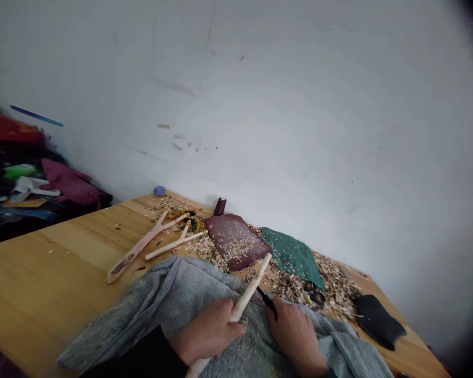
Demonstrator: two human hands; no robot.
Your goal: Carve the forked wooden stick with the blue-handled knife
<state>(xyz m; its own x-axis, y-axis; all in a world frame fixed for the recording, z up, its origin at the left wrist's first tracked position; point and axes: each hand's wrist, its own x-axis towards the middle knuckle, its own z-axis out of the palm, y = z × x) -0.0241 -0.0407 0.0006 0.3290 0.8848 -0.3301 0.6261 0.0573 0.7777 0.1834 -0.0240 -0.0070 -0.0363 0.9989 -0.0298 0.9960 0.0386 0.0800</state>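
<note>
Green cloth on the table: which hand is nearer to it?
Right hand: just below the green cloth, not touching it, holding a black-handled knife. Left hand: farther left of the cloth, gripping a pale wooden stick.

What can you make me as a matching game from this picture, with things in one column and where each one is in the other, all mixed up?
Things:
1. Peeled stick
2. Black-handled knife
3. Forked branches
4. Grey cloth

Places:
A. Lying on the table
B. In the right hand
C. In the left hand
D. Draped over the person's lap

Right pairs: 1-C, 2-B, 3-A, 4-D
</note>
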